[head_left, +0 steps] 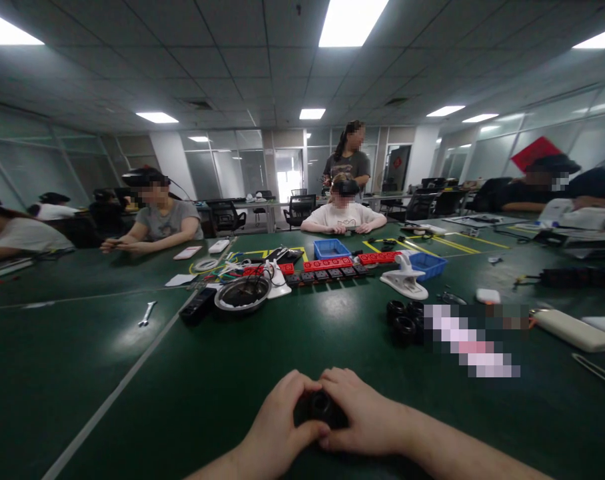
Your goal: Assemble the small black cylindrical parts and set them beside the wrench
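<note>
Near the bottom centre, a dark round part with a hole in its top is enclosed between both hands, above the green table. My left hand curls round its left side, thumb below and fingers above. Round the right side wraps my right hand, and the fingertips of the two hands meet. The lower part of the object is hidden by the hands. Several similar black round parts stand together on the table to the right, beyond my right hand.
Farther off are a metal bowl, a black device, a wrench, a white clamp, blue bins and red strips. A cream power bank lies right. Other people sit around the table.
</note>
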Available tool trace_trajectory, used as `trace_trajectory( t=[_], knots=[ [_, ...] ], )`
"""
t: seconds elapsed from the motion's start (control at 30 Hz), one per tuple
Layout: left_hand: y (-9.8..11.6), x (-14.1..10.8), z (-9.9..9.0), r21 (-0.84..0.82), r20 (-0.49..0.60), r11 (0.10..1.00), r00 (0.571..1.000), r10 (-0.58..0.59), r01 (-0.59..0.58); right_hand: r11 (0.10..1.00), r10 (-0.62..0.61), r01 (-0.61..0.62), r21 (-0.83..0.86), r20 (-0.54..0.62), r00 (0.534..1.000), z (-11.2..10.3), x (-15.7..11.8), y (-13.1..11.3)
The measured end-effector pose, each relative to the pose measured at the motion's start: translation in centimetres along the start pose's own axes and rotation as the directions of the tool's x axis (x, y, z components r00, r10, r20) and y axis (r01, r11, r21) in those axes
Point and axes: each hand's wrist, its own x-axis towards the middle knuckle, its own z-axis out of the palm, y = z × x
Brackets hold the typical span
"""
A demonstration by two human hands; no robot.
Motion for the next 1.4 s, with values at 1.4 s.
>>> trace_trajectory(
  t=[1.4],
  knots=[
    [0.6, 0.2, -0.1, 0.071, -0.039, 0.997, 0.999, -0.019, 0.022, 0.993, 0.048, -0.059, -0.1, -0.109, 0.993, 1.0, 0.2, 0.2]
  ],
)
